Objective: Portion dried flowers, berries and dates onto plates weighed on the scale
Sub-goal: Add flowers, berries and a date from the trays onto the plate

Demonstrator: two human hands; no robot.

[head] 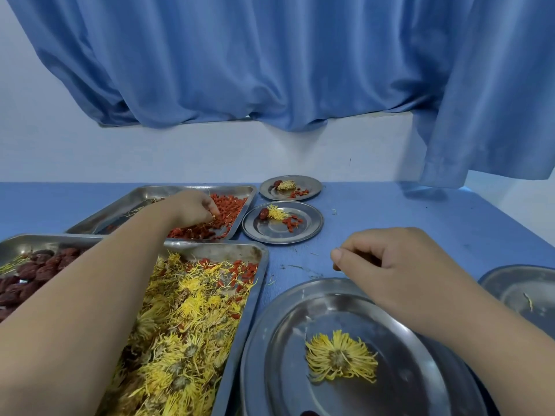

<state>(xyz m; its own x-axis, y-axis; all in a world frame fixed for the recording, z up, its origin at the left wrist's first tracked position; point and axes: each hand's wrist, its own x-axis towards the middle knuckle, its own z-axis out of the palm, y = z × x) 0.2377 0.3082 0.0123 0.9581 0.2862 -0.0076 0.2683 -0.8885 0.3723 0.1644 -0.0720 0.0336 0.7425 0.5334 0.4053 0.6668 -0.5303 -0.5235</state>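
My left hand (192, 208) reaches into the far steel tray (150, 195) and pinches red berries (229, 210) with curled fingers. My right hand (387, 262) hovers over the far rim of the near steel plate (285, 340), fingers loosely curled; I cannot tell whether it holds anything. One yellow dried flower (341, 355) lies on that plate, and a dark red bit shows at its near edge. The near tray (258, 265) holds yellow dried flowers (186, 325), some berries and dark dates (36, 271). No scale is visible.
Two small filled plates stand behind: the middle plate (282, 232) and the far plate (312, 189), each with a date, a flower and berries. Another steel plate (516, 286) sits at the right edge. Blue curtain hangs over the blue table (420, 217).
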